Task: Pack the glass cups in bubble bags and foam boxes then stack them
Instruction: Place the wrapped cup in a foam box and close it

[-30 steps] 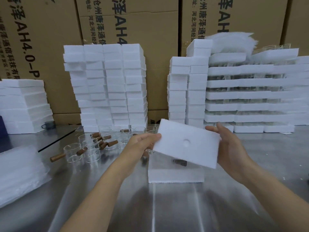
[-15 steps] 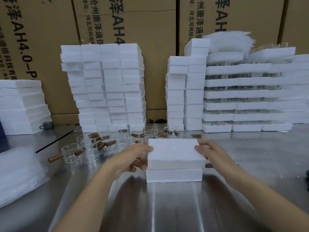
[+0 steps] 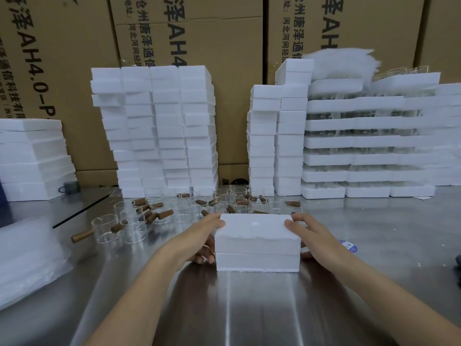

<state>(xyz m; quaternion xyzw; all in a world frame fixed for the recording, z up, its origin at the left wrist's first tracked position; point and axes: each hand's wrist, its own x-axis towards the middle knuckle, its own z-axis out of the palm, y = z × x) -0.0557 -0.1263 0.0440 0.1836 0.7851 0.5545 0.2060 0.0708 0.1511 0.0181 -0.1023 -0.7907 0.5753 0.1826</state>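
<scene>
The white rectangular foam box (image 3: 257, 243), lid on, sits on the brushed-steel table (image 3: 249, 308). The left hand (image 3: 199, 238) and right hand (image 3: 315, 239) each grip one end, thumb on top and fingers curled round. Just beyond the fingertips stand clear glass cups with brown wooden handles (image 3: 129, 226). Farther back, white foam-box stacks (image 3: 159, 131) rise against printed brown cardboard cartons (image 3: 199, 33).

We see tall brown cardboard cartons (image 3: 232, 71) with black printed lettering lining the back. On our shiny steel table (image 3: 249, 308), a small grey mug (image 3: 71, 187) stands at far left, and a blue-and-white label (image 3: 349, 245) lies flat at right.
</scene>
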